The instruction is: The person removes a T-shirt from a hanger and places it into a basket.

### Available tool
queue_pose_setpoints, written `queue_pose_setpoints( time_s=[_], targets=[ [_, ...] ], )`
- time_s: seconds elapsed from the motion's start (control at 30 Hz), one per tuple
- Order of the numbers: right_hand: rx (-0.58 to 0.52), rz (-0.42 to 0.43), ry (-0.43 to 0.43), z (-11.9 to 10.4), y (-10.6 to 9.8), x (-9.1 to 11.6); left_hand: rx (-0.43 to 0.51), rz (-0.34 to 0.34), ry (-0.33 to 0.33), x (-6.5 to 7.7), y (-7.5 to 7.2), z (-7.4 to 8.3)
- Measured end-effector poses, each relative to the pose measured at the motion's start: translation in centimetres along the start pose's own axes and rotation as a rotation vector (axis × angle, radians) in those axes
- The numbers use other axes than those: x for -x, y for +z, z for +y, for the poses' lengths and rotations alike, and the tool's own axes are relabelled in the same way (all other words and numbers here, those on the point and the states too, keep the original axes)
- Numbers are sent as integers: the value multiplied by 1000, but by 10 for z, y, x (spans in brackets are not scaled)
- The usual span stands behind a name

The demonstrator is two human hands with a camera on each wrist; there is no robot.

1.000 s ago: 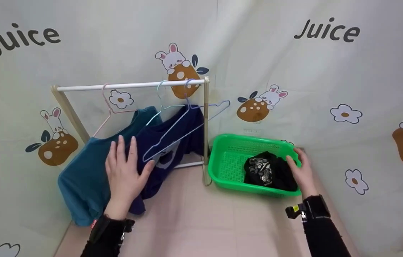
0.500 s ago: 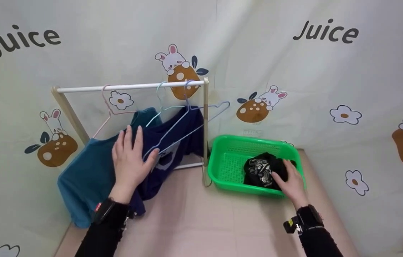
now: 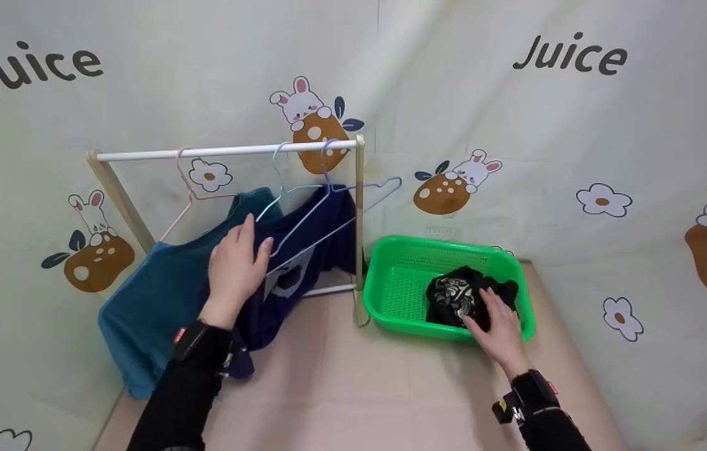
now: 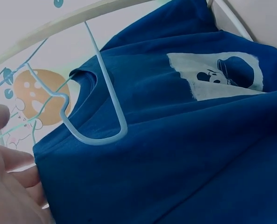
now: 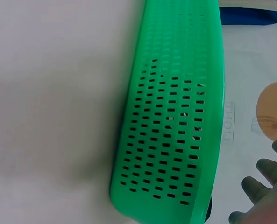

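Observation:
My left hand (image 3: 237, 266) is at the rack, in front of a teal shirt (image 3: 140, 313) and a navy shirt (image 3: 337, 219) with a white print. In the left wrist view, its fingers lie along the navy shirt's shoulder edge; contact is unclear. A bare periwinkle hanger (image 4: 101, 141) hangs in front of that shirt. My right hand (image 3: 498, 329), fingers spread, hovers over a crumpled black garment (image 3: 453, 297) with a silvery print. The garment lies in a green basket (image 3: 384, 250). From the right wrist, mostly the basket's perforated side shows.
The rack has a white top bar (image 3: 228, 150) and wooden posts. A pink hanger (image 3: 212, 197) carries the teal shirt, and a mint hanger (image 3: 303, 186) the navy one. A patterned cloth wall stands behind the beige table (image 3: 384, 401).
My right hand has gone from the basket's right rim leftward, over the black garment. My left hand has shifted slightly right and up along the shirts. The garments and hangers look unmoved.

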State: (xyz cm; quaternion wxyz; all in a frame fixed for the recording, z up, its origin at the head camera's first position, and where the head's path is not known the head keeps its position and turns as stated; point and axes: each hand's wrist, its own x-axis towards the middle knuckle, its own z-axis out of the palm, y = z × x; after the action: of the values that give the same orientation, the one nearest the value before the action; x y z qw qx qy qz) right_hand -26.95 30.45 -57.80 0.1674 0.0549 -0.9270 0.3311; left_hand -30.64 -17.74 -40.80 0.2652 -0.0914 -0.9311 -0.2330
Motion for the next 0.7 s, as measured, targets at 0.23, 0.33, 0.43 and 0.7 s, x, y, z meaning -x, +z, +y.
queue_pose_setpoints(
  time_s=[0.23, 0.33, 0.43, 0.7],
  targets=[
    [34, -10, -46, -9, 9, 7, -19, 52, -14, -11, 3, -1],
    [46, -10, -66, -12, 13, 8, -15, 73, -30, -14, 5, -3],
    [54, -1, -92, -16, 17, 8, 7, 111, -33, -17, 6, -3],
    [40, 17, -163, -23, 23, 7, 50, 266, -1, -15, 6, -2]
  ],
)
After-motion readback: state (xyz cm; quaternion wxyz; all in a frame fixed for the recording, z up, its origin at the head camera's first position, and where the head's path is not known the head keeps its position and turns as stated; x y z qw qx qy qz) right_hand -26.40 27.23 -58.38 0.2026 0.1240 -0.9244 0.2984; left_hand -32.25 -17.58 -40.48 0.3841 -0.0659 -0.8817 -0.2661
